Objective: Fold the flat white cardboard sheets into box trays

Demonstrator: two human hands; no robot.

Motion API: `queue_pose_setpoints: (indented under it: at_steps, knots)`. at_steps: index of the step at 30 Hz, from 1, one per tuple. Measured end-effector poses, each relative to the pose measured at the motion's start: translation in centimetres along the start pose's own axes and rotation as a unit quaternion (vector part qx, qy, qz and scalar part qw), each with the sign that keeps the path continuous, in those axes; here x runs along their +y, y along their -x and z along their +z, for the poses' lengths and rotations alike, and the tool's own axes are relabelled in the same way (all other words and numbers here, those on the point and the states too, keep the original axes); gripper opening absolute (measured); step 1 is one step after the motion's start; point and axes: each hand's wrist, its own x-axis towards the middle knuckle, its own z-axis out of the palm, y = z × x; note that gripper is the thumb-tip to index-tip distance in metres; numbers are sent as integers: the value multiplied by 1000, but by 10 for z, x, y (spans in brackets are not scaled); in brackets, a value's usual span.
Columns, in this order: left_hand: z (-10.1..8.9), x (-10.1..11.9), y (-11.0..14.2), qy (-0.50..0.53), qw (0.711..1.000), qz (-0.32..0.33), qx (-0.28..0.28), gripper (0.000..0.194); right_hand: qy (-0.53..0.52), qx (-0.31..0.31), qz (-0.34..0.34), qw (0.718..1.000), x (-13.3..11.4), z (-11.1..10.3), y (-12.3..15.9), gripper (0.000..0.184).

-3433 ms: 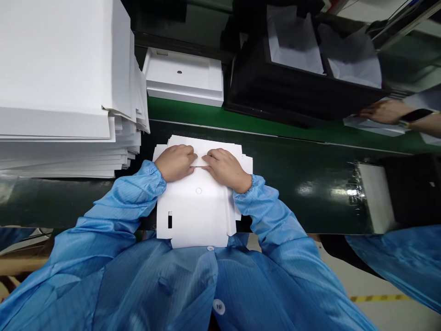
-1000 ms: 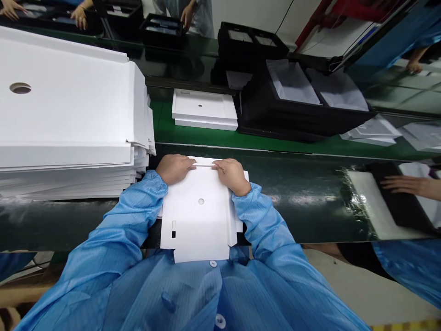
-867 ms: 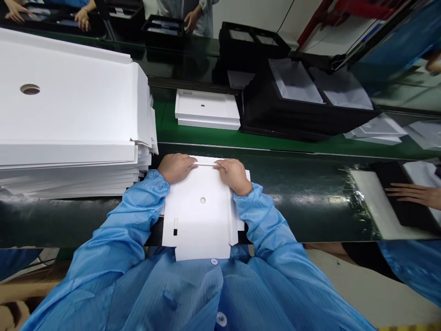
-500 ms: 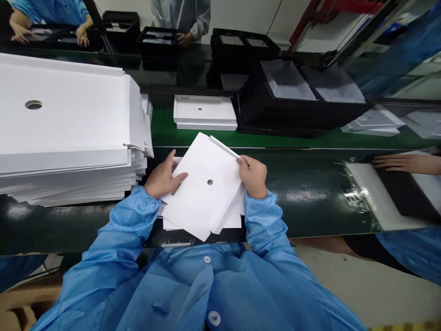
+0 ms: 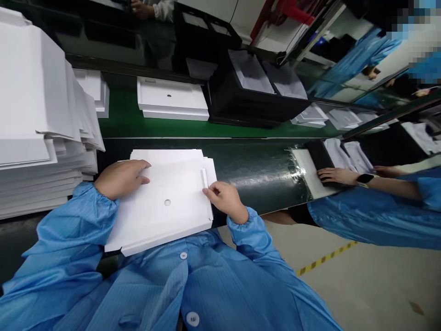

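Note:
A white cardboard sheet [image 5: 179, 184] with a small round hole and folded edge flaps lies on the dark work surface before me, its front flap close to my body. Over its upper left side rests my left hand [image 5: 122, 177], open, with thumb and index finger apart on the cardboard. My right hand [image 5: 225, 197] pinches the raised flap along the sheet's right edge between thumb and index finger; its other fingers are curled. A corner of another white sheet [image 5: 210, 169] sticks out underneath at the upper right.
At left stands a tall stack of white cardboard sheets [image 5: 55, 92]. Folded white trays [image 5: 179, 99] sit on the green belt [image 5: 120, 124], beside a black box [image 5: 241, 99] with two lined compartments. A co-worker's hand [image 5: 336, 175] rests on black material at right.
The tilted sheet in my hands has been replaced in view by a larger, flatter one. My left hand has gone from gripping an edge to lying on top. My view has turned right.

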Motion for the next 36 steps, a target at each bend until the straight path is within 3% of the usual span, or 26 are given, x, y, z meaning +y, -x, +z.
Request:
queue_pose_setpoints:
  at_steps: [3,7,11,18,23,26,29,31,33,36]
  knots:
    - [7,7,-5,14,1000,6,-14,39,-44,40,53,997,0,5,-18,35]
    - [11,7,-4,22,999,8,-29,44,-33,21,73,997,-4,8,-35,53]
    - [11,8,5,29,999,10,-33,46,-1,8,27,1000,-9,9,-38,30]
    - [14,8,16,47,998,17,-24,39,-26,21,-35,999,-6,17,-37,36]
    - [16,7,22,59,998,21,-16,31,-115,68,-80,988,1,20,-46,35]
    - [16,8,26,66,997,24,-9,26,-272,12,-56,961,4,25,-48,31]
    - [16,8,29,75,997,29,-7,21,-452,-78,9,888,5,30,-45,29]
    - [17,7,30,81,996,31,-6,18,-504,-111,27,856,6,31,-43,30]
    - [20,6,31,86,996,31,-7,16,-510,-131,26,850,6,27,-42,31]
    - [25,4,32,86,996,32,-2,14,-475,-158,3,866,6,16,-44,31]
